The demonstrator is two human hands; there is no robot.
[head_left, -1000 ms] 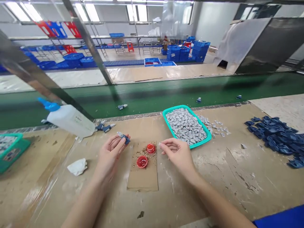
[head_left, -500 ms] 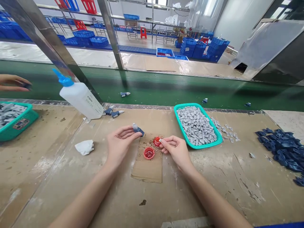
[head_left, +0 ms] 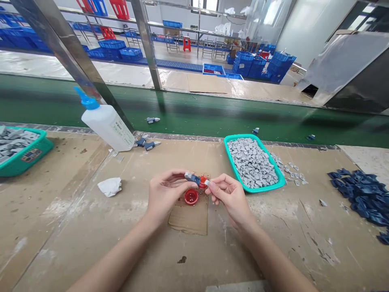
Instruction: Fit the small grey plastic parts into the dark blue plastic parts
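On the left of the worktop (head_left: 146, 251), a teal basket (head_left: 45, 151) holds grey pieces. To its right a white bottle (head_left: 111, 129) with a blue spout leans, and a crumpled white tissue (head_left: 110, 187) lies nearer. Several blue-and-grey parts (head_left: 150, 145) lie just right of the bottle. The left hand (head_left: 164, 192) pinches a blue-and-grey piece (head_left: 193, 178) between thumb and fingers, above a cardboard strip (head_left: 188, 221) bearing a near red cup (head_left: 191, 196) and a far red cup (head_left: 201, 184). Just right of that piece, the right hand (head_left: 231, 196) has thumb and fingers closed on a small pale piece (head_left: 207, 183). Farther right, a teal tray (head_left: 265, 189) is full of grey pieces, with loose grey pieces (head_left: 293, 174) beside it. A dark-blue heap (head_left: 364, 198) lies at far right.
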